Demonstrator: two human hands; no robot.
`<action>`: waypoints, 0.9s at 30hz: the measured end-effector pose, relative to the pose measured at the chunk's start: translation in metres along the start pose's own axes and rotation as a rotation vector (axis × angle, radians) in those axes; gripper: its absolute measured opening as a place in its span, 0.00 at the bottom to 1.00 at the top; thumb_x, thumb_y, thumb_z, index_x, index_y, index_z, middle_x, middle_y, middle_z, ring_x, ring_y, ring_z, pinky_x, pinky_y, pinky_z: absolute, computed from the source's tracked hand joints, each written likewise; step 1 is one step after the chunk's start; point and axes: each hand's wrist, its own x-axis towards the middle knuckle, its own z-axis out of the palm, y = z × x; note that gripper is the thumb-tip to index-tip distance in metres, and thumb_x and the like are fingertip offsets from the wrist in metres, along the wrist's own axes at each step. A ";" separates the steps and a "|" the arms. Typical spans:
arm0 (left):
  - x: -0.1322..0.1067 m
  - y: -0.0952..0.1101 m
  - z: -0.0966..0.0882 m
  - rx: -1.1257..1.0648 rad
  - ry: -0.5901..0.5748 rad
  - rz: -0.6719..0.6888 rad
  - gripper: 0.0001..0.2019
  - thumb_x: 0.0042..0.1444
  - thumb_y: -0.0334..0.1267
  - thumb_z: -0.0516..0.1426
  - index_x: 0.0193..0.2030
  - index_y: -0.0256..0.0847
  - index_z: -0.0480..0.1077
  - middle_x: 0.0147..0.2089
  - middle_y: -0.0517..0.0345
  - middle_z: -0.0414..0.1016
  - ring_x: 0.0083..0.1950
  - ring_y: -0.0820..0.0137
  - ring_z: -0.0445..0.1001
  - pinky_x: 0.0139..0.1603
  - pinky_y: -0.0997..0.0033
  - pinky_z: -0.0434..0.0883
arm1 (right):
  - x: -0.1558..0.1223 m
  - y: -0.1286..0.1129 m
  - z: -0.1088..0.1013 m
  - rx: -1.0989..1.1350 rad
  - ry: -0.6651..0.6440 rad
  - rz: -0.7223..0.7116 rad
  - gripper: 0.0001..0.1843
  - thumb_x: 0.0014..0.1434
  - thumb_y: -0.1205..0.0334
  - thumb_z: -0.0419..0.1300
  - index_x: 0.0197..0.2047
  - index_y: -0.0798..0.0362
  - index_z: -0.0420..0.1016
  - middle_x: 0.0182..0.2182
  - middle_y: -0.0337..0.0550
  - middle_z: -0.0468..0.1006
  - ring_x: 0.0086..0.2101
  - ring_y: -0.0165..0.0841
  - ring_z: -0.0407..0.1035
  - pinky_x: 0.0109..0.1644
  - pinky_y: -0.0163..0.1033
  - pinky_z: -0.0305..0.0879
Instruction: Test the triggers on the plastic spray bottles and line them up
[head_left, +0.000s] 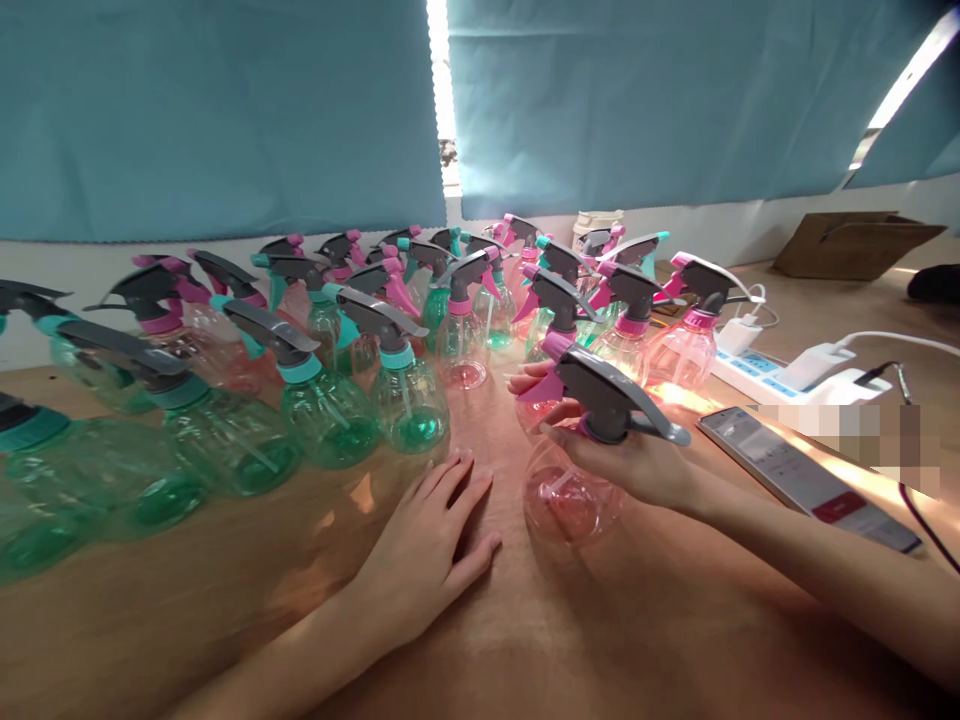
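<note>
My right hand [630, 455] is wrapped round the neck of a clear pink spray bottle [574, 500], which has a grey head and a pink nozzle and trigger. The bottle is upright, its base at or just above the wooden table [465, 640]; I cannot tell which. My left hand [431, 540] lies flat on the table with its fingers stretched out, holding nothing. Just beyond its fingertips stands a green spray bottle [409, 400] with a teal collar. Behind it, to the right, is a pink spray bottle [461, 345].
Several green bottles [330, 420] line the left side, and more pink bottles [682, 345] stand at the back right. A phone [802, 475] lies right of my right hand, near a white power strip [761, 380] with chargers and cables. A cardboard box [851, 245] sits far right.
</note>
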 end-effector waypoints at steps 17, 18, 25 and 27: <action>0.001 -0.001 0.000 0.031 -0.010 0.001 0.25 0.65 0.45 0.52 0.65 0.36 0.60 0.69 0.42 0.57 0.69 0.54 0.54 0.64 0.49 0.58 | -0.002 0.001 0.000 -0.009 -0.015 0.059 0.06 0.46 0.57 0.54 0.27 0.49 0.68 0.20 0.42 0.72 0.22 0.35 0.67 0.24 0.41 0.66; 0.001 -0.001 0.000 0.030 -0.009 0.004 0.25 0.65 0.45 0.52 0.65 0.36 0.60 0.69 0.42 0.57 0.69 0.54 0.54 0.64 0.49 0.58 | -0.002 0.001 0.001 0.009 -0.012 0.056 0.06 0.47 0.58 0.54 0.28 0.49 0.68 0.20 0.41 0.72 0.21 0.34 0.66 0.24 0.40 0.65; -0.001 0.000 0.001 0.020 0.001 0.003 0.25 0.65 0.45 0.53 0.65 0.37 0.61 0.69 0.43 0.57 0.69 0.54 0.54 0.65 0.48 0.58 | -0.001 0.000 -0.001 0.174 -0.145 0.071 0.02 0.49 0.62 0.55 0.27 0.48 0.63 0.21 0.37 0.65 0.32 0.37 0.70 0.43 0.50 0.71; 0.000 0.000 0.001 0.016 0.005 0.004 0.24 0.65 0.45 0.53 0.65 0.37 0.61 0.68 0.44 0.58 0.69 0.54 0.54 0.64 0.48 0.58 | -0.002 0.002 -0.001 0.175 -0.137 0.087 0.05 0.49 0.63 0.55 0.24 0.47 0.61 0.18 0.35 0.60 0.32 0.38 0.69 0.43 0.52 0.71</action>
